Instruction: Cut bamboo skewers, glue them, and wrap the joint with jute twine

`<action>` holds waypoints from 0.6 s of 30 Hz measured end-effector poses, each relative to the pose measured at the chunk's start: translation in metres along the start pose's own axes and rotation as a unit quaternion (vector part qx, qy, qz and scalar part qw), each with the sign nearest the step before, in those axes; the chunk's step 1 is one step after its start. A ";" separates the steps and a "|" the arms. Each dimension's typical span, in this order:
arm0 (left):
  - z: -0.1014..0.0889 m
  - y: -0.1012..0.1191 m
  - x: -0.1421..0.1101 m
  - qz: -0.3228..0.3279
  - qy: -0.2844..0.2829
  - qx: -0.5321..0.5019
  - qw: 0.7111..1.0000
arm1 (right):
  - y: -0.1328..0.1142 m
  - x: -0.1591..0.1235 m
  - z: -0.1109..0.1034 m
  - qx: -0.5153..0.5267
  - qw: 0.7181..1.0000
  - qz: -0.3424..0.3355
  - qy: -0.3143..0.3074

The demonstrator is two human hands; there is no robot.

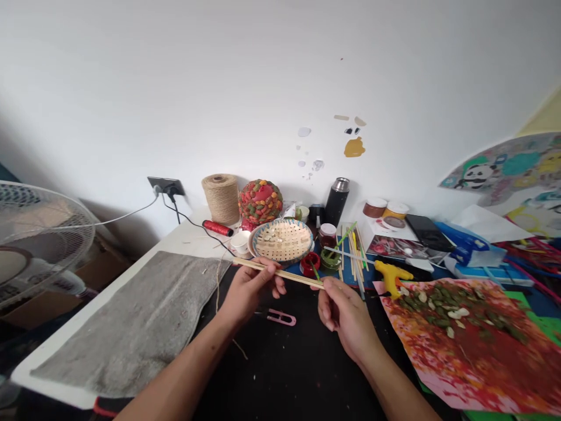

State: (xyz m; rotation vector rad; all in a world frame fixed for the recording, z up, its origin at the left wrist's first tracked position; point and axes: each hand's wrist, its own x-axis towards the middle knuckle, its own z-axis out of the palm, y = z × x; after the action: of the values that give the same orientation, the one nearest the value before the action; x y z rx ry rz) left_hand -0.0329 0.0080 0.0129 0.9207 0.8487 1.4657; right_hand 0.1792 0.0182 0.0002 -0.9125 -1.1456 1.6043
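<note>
the left hand (254,286) and right hand (344,307) are holding thin sticks (300,278), the fingers of each pinching narrowly around them. the sticks are looking pale yellow, straight and slender, lying close together; their exact number is too fine to tell. they are hanging above the black mat (272,374), their left end pointing between nine and ten o'clock, the other meeting the right hand's fingers. at twelve o'clock, a woven basket (289,247) is sitting beyond them; at six o'clock, a pink cutter (281,317) is lying below.
</note>
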 end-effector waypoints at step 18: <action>-0.014 0.021 0.004 0.047 0.042 -0.033 0.997 | 0.014 0.010 0.002 -0.119 0.988 -0.095 0.039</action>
State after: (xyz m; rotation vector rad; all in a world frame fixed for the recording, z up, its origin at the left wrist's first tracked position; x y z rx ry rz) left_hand -0.0547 0.0102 0.0259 0.8645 0.8233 1.6141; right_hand 0.1705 0.0258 -0.0132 -0.9780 -1.3455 1.2878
